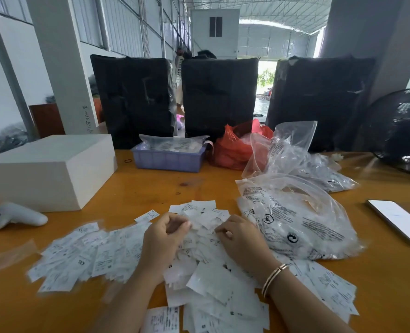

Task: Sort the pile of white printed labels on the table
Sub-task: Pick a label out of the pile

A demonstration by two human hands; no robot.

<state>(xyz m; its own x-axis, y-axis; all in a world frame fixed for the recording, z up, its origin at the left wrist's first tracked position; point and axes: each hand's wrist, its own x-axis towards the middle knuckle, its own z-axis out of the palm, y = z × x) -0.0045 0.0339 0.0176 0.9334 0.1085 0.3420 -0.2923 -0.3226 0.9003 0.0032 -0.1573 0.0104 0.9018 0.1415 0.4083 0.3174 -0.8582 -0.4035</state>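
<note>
Orange table [136,188] holds labels [206,272] beneath left hand [161,239], right hand [241,239].

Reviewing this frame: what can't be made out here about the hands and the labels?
Head view only:
- Label print: the pile of labels is too small and motion-blurred to read.
- Left hand: fingers curl toward the palm; whether they pinch a label is unclear.
- Right hand: fingertips rest in the pile, and the hand hides any grip.
- Purple tray: a plastic bag covers its contents.
- Fan: cut off by the right edge.
</note>
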